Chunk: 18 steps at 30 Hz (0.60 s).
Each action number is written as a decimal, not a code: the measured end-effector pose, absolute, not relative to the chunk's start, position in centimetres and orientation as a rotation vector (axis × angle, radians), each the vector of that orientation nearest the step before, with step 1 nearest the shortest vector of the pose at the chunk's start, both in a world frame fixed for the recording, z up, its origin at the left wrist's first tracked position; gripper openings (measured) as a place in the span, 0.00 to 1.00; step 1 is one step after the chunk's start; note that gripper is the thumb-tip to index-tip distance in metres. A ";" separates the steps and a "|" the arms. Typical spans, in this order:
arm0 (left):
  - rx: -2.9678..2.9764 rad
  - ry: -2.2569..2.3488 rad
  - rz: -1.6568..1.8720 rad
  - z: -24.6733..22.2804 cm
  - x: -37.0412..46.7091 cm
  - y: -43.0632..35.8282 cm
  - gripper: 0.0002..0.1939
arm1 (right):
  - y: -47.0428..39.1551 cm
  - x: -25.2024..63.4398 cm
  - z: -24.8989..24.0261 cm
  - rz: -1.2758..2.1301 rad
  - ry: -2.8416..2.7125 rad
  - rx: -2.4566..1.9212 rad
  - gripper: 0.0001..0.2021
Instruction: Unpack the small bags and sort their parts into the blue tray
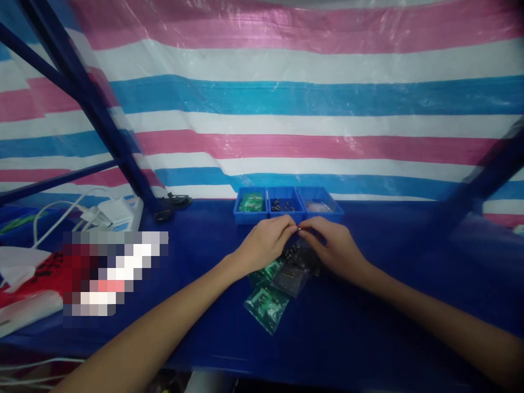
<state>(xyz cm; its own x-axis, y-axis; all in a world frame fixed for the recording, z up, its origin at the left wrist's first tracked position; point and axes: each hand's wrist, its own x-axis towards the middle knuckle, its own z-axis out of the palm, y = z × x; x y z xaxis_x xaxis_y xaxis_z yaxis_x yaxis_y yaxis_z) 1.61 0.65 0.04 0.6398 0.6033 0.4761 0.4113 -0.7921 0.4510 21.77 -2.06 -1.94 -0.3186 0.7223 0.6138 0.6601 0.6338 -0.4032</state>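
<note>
- the left hand and the right hand meet fingertip to fingertip, both pinched closed on a small shiny piece; it is too small to tell what it is.
- that piece is held above the blue table, just in front of three blue bins in a row.
- the left bin holds green plastic packets, the middle bin holds small dark metal parts, and the right bin holds something clear or pale, hard to make out.
- below the hands, green bags and a clear bag with thin brass-coloured parts lie overlapping, next to a dark bag.
- on the person's left are a white power strip with cables, a red package and a black object near the frame post.
- striped plastic sheeting hangs behind the table.
</note>
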 end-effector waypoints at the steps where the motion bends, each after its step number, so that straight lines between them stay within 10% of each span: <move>1: 2.576 0.824 0.904 0.1 1.6 0.6 0.13 | -2.1 21.9 -1.8 0.032 -2.074 -1.045 0.06; 18: 2.916 1.031 0.770 5.1 -1.4 -0.6 0.08 | 1.8 22.4 3.9 -0.382 -2.077 -1.073 0.11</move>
<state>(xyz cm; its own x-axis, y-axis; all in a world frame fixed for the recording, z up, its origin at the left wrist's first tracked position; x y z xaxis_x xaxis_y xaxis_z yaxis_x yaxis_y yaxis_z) -1.42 -0.59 5.12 0.6739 0.5807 0.4568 0.6027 -0.7897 0.1145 22.42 1.76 3.88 -0.3636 0.5690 0.7375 0.7942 0.6031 -0.0738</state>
